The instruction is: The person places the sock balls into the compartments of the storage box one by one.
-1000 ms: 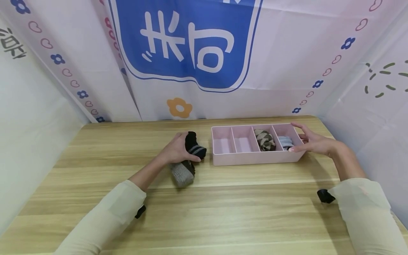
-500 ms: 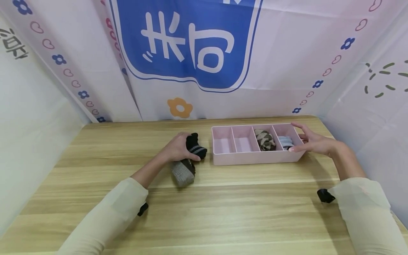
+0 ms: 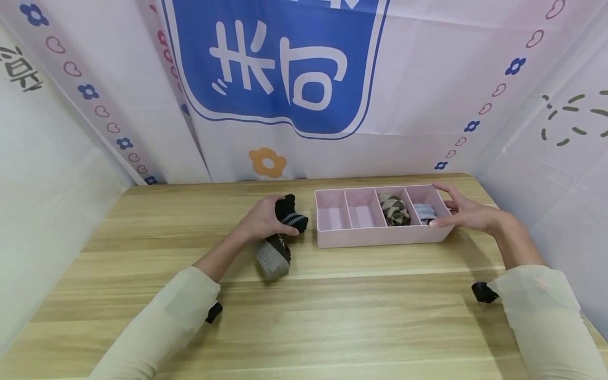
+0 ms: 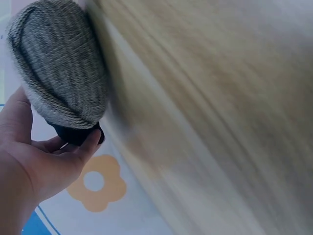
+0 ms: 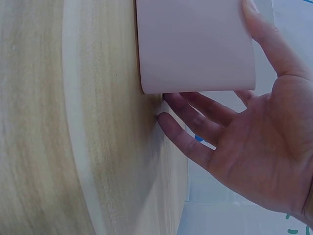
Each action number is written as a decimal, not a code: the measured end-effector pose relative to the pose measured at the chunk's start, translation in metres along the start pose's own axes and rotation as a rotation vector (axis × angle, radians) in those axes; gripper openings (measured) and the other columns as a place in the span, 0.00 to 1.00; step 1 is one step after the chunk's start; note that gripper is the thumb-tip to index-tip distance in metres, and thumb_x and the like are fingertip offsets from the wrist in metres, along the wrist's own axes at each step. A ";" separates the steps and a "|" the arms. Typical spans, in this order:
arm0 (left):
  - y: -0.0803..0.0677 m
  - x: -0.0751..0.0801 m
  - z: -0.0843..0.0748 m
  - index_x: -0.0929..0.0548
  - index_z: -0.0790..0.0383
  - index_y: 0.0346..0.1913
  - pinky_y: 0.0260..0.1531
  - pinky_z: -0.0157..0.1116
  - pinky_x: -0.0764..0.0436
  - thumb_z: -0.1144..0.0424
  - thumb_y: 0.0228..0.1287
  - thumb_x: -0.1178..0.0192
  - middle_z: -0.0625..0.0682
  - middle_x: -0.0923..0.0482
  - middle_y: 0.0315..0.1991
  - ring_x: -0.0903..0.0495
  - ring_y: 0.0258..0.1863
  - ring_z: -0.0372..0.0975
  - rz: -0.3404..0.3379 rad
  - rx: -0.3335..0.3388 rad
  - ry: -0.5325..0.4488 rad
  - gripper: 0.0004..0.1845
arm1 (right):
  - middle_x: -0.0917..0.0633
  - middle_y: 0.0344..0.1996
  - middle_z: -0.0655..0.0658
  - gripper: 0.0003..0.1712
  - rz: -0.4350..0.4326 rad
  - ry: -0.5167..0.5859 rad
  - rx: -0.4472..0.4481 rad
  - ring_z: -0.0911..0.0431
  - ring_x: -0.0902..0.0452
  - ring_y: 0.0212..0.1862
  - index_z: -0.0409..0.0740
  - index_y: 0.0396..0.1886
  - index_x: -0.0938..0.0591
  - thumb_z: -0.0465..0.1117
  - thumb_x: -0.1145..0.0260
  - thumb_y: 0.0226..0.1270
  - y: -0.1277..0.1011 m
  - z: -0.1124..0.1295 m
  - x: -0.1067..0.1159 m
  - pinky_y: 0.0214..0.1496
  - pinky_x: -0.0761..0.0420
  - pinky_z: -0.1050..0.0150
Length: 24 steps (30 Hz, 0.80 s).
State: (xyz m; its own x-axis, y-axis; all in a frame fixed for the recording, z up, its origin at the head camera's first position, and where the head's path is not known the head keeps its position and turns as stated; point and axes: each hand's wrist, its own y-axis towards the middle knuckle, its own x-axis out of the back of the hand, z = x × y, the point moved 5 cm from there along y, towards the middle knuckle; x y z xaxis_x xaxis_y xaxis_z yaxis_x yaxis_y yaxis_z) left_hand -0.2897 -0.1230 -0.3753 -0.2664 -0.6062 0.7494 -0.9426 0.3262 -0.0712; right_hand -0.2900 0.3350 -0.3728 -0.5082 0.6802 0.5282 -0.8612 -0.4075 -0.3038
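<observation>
- Behind the pink tray point(image 3: 380, 237), a blue banner point(image 3: 280, 63) shows white characters.
- Its two right compartments hold an argyle sock roll point(image 3: 394, 209) and a pale-blue sock roll point(image 3: 424, 212).
- Your left hand point(image 3: 263, 220) grips a black sock roll point(image 3: 290, 216); your right hand point(image 3: 467, 212), fingers spread, touches the tray's end.

left hand point(image 3: 263, 221) fingers curled (gripping), right hand point(image 3: 467, 212) fingers spread

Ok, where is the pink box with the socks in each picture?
Head view: the pink box sits right of centre on the wooden table, the right hand against its right end.
Left wrist view: not clearly in it; only the rolled socks in the left hand show.
Right wrist view: the box's end wall fills the top middle, fingers beside it.
Shared landmark: the wooden table.
</observation>
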 end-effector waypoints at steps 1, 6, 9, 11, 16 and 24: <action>0.000 0.001 -0.002 0.38 0.74 0.76 0.69 0.52 0.28 0.54 0.51 0.18 0.69 0.29 0.68 0.27 0.65 0.56 -0.008 -0.002 -0.013 0.56 | 0.52 0.76 0.15 0.64 0.001 0.001 0.001 0.20 0.57 0.76 0.49 0.84 0.67 0.42 0.29 0.68 0.000 0.000 0.000 0.72 0.48 0.24; -0.003 0.007 -0.012 0.39 0.72 0.77 0.69 0.52 0.28 0.55 0.51 0.18 0.67 0.32 0.70 0.28 0.66 0.55 -0.048 -0.058 -0.048 0.56 | 0.52 0.75 0.14 0.64 -0.001 -0.001 0.003 0.20 0.57 0.76 0.48 0.84 0.67 0.42 0.29 0.68 -0.001 0.001 0.000 0.72 0.47 0.24; -0.006 0.010 -0.018 0.39 0.70 0.78 0.71 0.54 0.32 0.54 0.50 0.17 0.65 0.36 0.75 0.32 0.71 0.56 -0.075 -0.101 -0.060 0.57 | 0.52 0.75 0.14 0.64 -0.004 -0.002 0.002 0.20 0.57 0.76 0.48 0.84 0.67 0.42 0.29 0.68 -0.001 0.001 -0.001 0.72 0.48 0.24; -0.007 0.011 -0.021 0.39 0.68 0.78 0.72 0.53 0.32 0.53 0.49 0.17 0.64 0.37 0.76 0.33 0.72 0.55 -0.092 -0.118 -0.069 0.57 | 0.53 0.75 0.14 0.64 -0.004 -0.001 0.001 0.20 0.58 0.76 0.48 0.84 0.67 0.42 0.29 0.68 -0.001 0.000 -0.001 0.72 0.48 0.23; -0.010 0.014 -0.029 0.37 0.65 0.78 0.70 0.53 0.30 0.52 0.48 0.16 0.61 0.37 0.76 0.33 0.72 0.55 -0.118 -0.145 -0.083 0.57 | 0.53 0.76 0.15 0.64 0.000 0.009 0.002 0.20 0.59 0.76 0.48 0.84 0.67 0.41 0.29 0.68 -0.001 0.000 -0.001 0.72 0.48 0.24; -0.012 0.013 -0.041 0.36 0.64 0.78 0.70 0.54 0.30 0.54 0.48 0.16 0.61 0.36 0.76 0.35 0.74 0.54 -0.114 -0.160 -0.121 0.56 | 0.53 0.76 0.14 0.64 0.002 0.011 -0.003 0.20 0.58 0.76 0.48 0.84 0.67 0.41 0.29 0.68 0.000 0.000 -0.001 0.72 0.48 0.24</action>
State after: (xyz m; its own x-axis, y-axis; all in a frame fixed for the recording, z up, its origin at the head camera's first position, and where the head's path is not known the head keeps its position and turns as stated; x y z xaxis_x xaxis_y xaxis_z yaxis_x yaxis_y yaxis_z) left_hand -0.2740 -0.1054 -0.3380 -0.1909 -0.7251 0.6617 -0.9268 0.3553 0.1220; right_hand -0.2894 0.3344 -0.3732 -0.5101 0.6860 0.5188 -0.8601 -0.4069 -0.3076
